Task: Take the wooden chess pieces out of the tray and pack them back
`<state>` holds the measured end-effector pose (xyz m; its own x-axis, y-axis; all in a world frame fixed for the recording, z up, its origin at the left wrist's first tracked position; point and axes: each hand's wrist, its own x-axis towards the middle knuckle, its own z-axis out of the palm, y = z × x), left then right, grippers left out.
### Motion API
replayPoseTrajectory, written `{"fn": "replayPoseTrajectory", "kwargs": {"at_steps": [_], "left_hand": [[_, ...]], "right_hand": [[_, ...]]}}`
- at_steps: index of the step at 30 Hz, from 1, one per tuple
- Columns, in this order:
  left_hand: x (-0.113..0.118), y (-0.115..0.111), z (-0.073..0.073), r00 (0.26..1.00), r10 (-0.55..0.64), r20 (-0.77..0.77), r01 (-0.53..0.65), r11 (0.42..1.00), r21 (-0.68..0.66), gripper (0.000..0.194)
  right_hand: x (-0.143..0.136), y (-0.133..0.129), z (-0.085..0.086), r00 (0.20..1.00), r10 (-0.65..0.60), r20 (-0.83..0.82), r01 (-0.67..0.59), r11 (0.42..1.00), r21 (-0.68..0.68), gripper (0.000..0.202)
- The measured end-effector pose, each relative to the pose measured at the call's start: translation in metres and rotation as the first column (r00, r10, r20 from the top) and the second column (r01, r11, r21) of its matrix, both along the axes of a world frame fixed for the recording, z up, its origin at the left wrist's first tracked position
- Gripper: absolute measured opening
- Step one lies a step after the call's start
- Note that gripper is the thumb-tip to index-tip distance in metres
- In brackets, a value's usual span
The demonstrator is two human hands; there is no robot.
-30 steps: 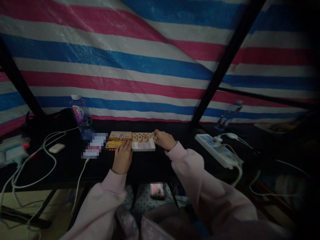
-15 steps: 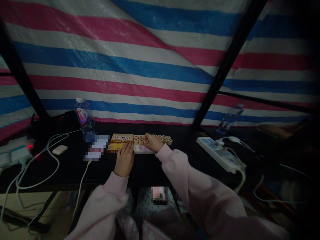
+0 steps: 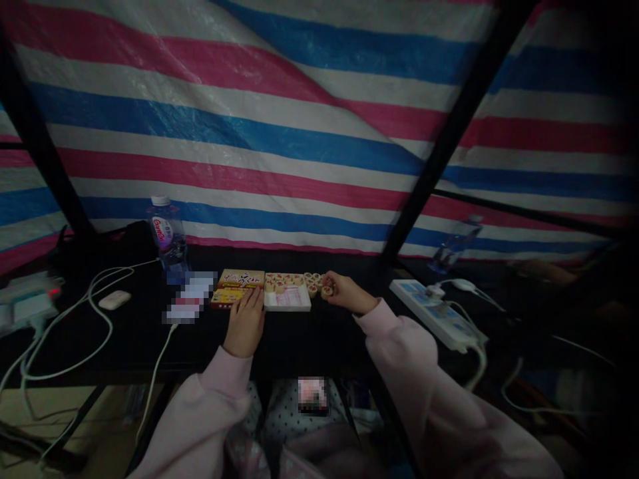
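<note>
My left hand (image 3: 245,324) lies flat, its fingers resting on a yellow and brown printed box lid (image 3: 243,279). Beside the lid stands a shallow white box tray (image 3: 287,309), with several round wooden Chinese chess pieces (image 3: 279,279) in its back and left part. Pink printing shows on the tray's bare floor. To the right of the tray, more round pieces (image 3: 312,282) sit together on the black table (image 3: 299,339). There my right hand (image 3: 344,293) pinches a Chinese chess piece (image 3: 327,291) at the right side of this group. Part of the group is hidden behind the hand.
A phone (image 3: 192,297) on a cable, a water bottle (image 3: 170,239) and a small pale case (image 3: 114,300) are to the left. On the right lie a white power strip (image 3: 432,313) and another bottle (image 3: 455,246). Striped sheeting (image 3: 274,166) hangs behind the table.
My right hand has moved right, from above the tray to the pieces outside it, and now holds a piece there. My left hand has stayed on the lid.
</note>
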<state>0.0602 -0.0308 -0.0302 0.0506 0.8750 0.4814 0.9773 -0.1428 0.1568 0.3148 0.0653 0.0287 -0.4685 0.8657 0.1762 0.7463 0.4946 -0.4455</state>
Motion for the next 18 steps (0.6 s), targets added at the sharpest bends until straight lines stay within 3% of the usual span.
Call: {"fn": "replayPoseTrajectory", "kwargs": {"at_steps": [6, 11, 18], "left_hand": [[0.0, 0.001, -0.003, 1.0, -0.004, -0.01, 0.004, 1.0, 0.031, 0.043], [0.0, 0.002, -0.004, 1.0, -0.005, -0.002, 0.005, 0.999, 0.037, 0.043], [0.0, 0.001, -0.002, 1.0, -0.007, 0.004, 0.007, 0.999, 0.042, 0.043]], "right_hand": [[0.004, 0.006, -0.018, 0.996, -0.077, 0.034, 0.077, 0.997, -0.011, 0.03], [0.005, 0.002, -0.01, 0.981, -0.169, 0.094, 0.172, 0.985, -0.025, 0.034], [-0.002, 0.002, -0.003, 0.973, -0.189, 0.136, 0.196, 0.98, -0.044, 0.031]]}}
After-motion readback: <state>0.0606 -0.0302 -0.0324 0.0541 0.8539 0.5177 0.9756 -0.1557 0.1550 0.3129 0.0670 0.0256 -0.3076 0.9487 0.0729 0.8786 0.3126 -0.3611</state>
